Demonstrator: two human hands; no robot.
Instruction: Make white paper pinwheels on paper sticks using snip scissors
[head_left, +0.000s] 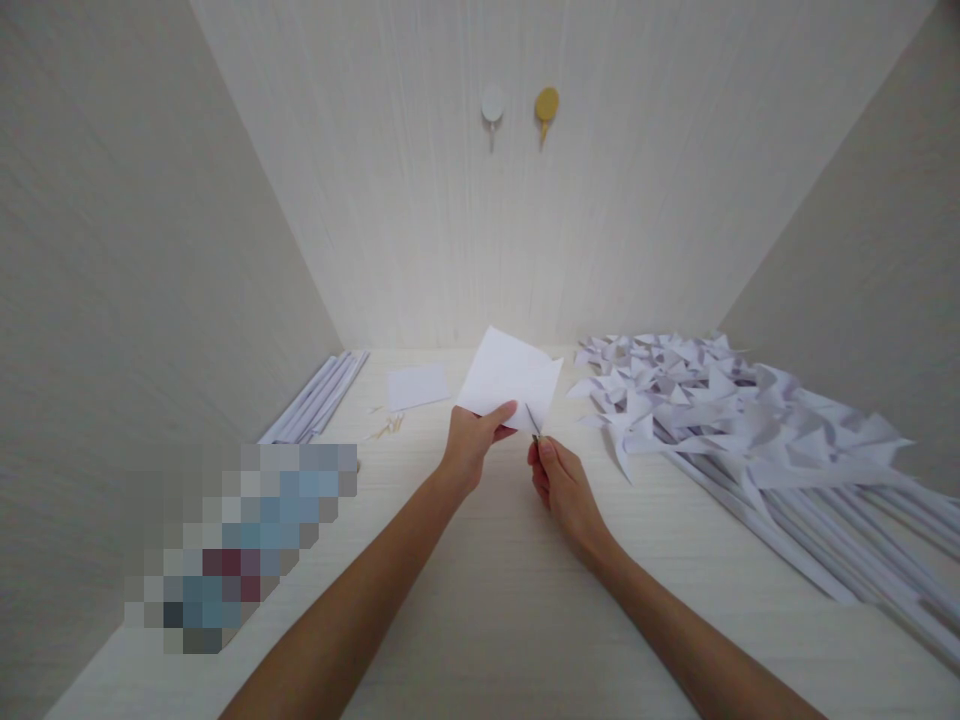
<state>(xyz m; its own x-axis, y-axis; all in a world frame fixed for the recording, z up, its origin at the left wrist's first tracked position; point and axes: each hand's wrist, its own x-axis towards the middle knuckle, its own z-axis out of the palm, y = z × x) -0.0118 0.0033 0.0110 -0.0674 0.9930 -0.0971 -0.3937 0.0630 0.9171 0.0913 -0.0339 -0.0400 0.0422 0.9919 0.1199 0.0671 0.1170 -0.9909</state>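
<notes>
My left hand (471, 443) pinches the near edge of a white square paper sheet (510, 375) and holds it up above the pale wooden table (480, 600). My right hand (564, 490) grips small scissors (532, 423). Their blades point up at the sheet's lower edge, right beside my left thumb. The scissors' handles are hidden inside my fingers.
A large heap of white paper pinwheels on long white sticks (750, 430) fills the right side. White rolled sticks (319, 395) lie along the left wall, with a small paper square (417, 386) and several tiny pins (386, 428) nearby. A pixelated patch (240, 545) covers the near left. Two hooks (517, 108) hang on the back wall.
</notes>
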